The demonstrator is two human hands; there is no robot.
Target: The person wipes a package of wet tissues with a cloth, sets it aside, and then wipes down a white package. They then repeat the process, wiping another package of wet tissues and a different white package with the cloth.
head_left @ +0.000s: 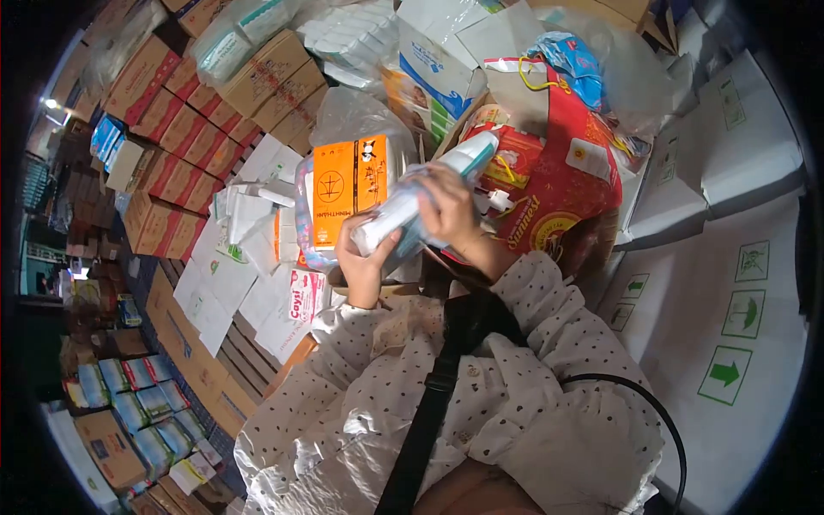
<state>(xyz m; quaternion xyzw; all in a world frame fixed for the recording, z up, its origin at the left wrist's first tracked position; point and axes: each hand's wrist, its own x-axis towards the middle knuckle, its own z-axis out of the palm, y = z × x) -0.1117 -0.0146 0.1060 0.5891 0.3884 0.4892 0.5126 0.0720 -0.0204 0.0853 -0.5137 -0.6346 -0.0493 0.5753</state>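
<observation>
In front of my chest I hold a long white pack with a teal stripe [470, 157], partly in clear plastic and blurred by motion. My left hand [365, 260] is closed round its lower end, thumb along the side. Higher up, my right hand [448, 206] wraps over its middle and hides part of it. Just behind my left hand stands a clear bag bearing an orange label [348, 190]. Beside my right hand is a red printed bag [549, 193], with a small white plastic piece [496, 201] in front of it.
Stacked red-and-brown cartons [176, 129] rise at the left. Large white boxes with green arrows [721, 326] wall the right side. A pink-and-white Caysi box [307, 294] lies on white sheets [219, 279] over a slatted pallet. Similar wrapped white packs [348, 34] lie at the back.
</observation>
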